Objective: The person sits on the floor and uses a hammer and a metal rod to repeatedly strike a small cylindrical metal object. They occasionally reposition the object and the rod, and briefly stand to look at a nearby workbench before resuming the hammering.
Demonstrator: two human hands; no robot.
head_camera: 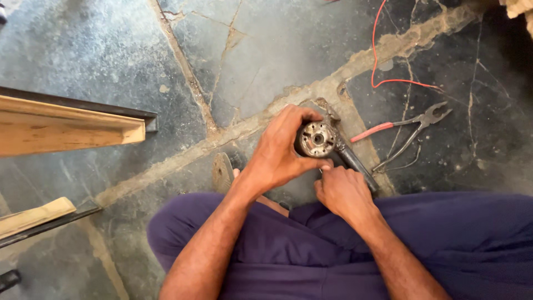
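- One round, rusty metal motor part (316,139), hub facing up, sits at 12 o'clock from the lap.
- Left hand (280,150) fingers curl around it.
- Right hand (341,189) fingers bunch together on a dark handle (355,164).
- Pliers (408,130) lie at 3 o'clock.

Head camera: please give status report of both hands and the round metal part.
Left hand wrapped around round metal part. Right hand on dark handle below it. Pliers on floor, apart from hands.
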